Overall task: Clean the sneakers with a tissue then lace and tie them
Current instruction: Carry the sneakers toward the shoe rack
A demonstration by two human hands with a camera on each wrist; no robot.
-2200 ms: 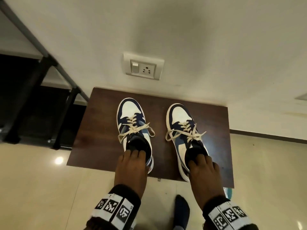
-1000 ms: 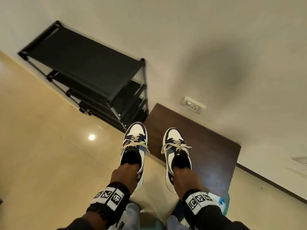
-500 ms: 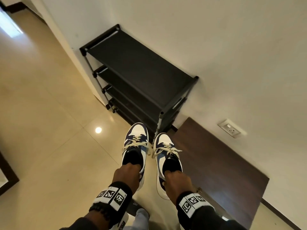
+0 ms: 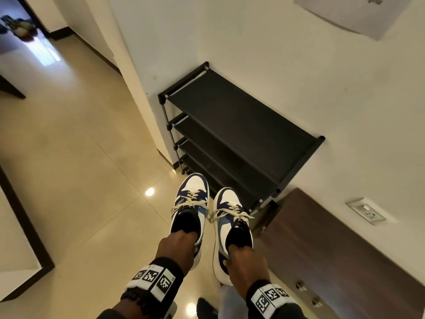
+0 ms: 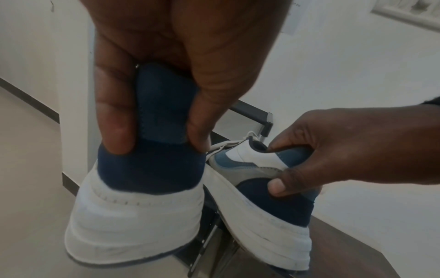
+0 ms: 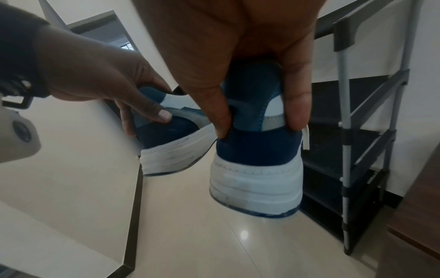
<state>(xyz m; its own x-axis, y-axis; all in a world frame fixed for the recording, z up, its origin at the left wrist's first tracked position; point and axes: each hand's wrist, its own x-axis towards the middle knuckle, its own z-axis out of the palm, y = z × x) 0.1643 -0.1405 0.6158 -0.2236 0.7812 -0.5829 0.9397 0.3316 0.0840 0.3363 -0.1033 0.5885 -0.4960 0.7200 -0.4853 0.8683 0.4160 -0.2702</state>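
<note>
Two navy, blue and white sneakers with cream laces tied in bows hang in the air above the floor. My left hand (image 4: 178,246) grips the left sneaker (image 4: 192,203) by its heel collar, fingers inside the opening; the left wrist view shows the thumb and a finger on the navy heel (image 5: 157,150). My right hand (image 4: 243,259) holds the right sneaker (image 4: 227,215) the same way, pinching its heel (image 6: 257,131). The toes point toward the black shoe rack (image 4: 241,132). The sneakers hang side by side, nearly touching.
The rack with several black shelves stands against the white wall, straight ahead. A low dark wooden table (image 4: 333,249) lies to the right, under a wall socket (image 4: 365,210). Glossy beige floor tiles (image 4: 80,169) stretch to the left. A dark-framed panel (image 4: 25,226) is at far left.
Both hands lifted the sneakers off the wooden table and carried them left. The view has swung so the shoe rack now stands directly beyond the toes.
</note>
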